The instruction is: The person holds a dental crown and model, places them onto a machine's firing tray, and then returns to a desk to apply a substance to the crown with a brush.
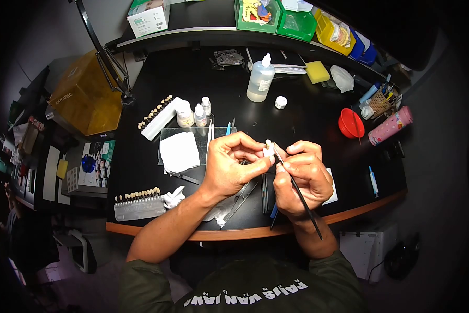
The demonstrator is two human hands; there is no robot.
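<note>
Between thumb and fingers, my left hand pinches a small whitish tooth-like piece. My right hand is closed around a thin black-handled brush, its tip at the piece. Left of my hands, a folded white tissue lies on a glass plate, with tweezers beside it. Small white bottles stand just behind the plate. One shade guide with tooth samples lies behind left, another near the front edge.
A clear bottle and small white jar stand behind my hands. To the right are a red bowl, pink flask, basket of tools and syringe. A lamp arm rises back left.
</note>
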